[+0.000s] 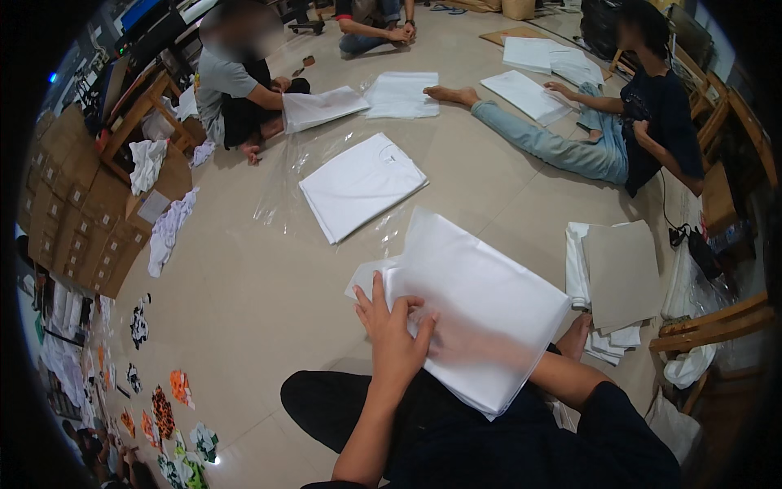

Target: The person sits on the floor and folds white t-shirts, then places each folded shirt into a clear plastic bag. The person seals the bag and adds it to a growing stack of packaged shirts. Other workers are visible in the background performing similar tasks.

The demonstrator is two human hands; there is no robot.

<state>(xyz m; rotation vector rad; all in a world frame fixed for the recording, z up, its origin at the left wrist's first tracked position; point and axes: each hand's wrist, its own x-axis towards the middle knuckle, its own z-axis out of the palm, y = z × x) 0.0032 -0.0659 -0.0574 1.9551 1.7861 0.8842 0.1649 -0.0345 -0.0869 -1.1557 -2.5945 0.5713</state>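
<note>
A white folded garment lies inside a frosted plastic bag (pixel 482 275), tilted across my lap. My left hand (pixel 391 330) is at the bag's left edge, its fingers spread against the white fabric and film. Between its thumb and index finger there is a gap. My right hand (pixel 455 343) shows only as a blur through the frosted film, with the forearm coming in from the right. Whether it is inside the bag or under it, and what its fingers grip, I cannot tell. Just beyond, a folded white T-shirt (pixel 363 186) lies on clear plastic film (pixel 272 211).
Grey card sheets (pixel 623 275) rest on folded white garments (pixel 577 263) at right. One seated person (pixel 226 91) handles another bag; another person (pixel 657 122) sits beside white packs (pixel 525 95). Cardboard boxes (pixel 79 214) and coloured fabric scraps (pixel 162 412) are at left. A wooden chair (pixel 715 321) stands right.
</note>
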